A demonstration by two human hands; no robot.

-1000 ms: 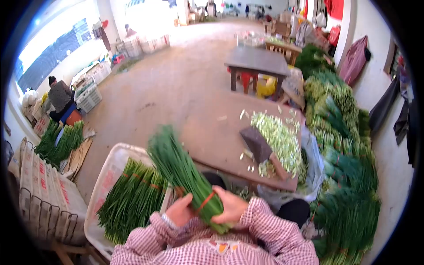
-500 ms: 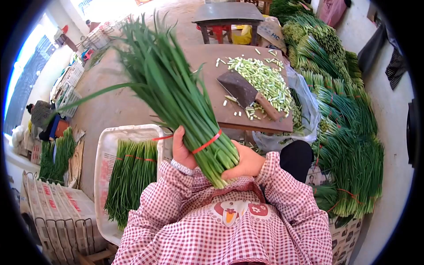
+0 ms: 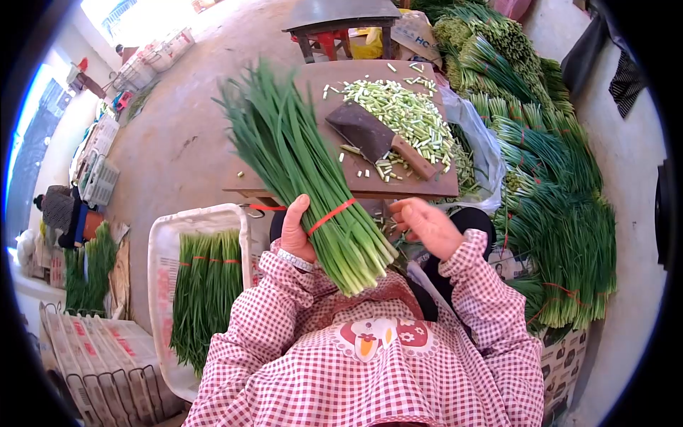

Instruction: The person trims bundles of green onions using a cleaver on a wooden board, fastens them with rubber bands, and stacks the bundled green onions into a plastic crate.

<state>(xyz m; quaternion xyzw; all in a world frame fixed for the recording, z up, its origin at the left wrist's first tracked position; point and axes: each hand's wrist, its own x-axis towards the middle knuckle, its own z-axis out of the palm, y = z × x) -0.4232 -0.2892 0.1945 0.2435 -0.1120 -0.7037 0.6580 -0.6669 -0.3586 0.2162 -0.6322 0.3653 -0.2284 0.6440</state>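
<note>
My left hand (image 3: 297, 229) is closed around a bunch of garlic chives (image 3: 302, 167), thumb on top. A red band (image 3: 331, 215) circles the bunch near its pale cut ends, which point down toward my apron; the leafy tips lean up and left. A red strip trails on the far side of my left hand. My right hand (image 3: 429, 226) is off the bunch, just right of the cut ends, its fingers half bent and nothing visible in them. Beyond it, a cleaver (image 3: 363, 132) with a wooden handle lies on the brown table (image 3: 284, 78) beside chopped stem ends (image 3: 402, 107).
At left, a white plastic crate (image 3: 165, 249) holds several banded chive bunches (image 3: 206, 285). Large piles of chives (image 3: 562, 235) line the right wall. A plastic bag (image 3: 487, 164) hangs by the table's right edge. A person (image 3: 67, 210) sits far left; a small dark table (image 3: 341, 18) stands behind.
My right hand has let go of the bunch's cut ends and moved right and up. The bunch's leafy tips have come lower and nearer, still in my left hand.
</note>
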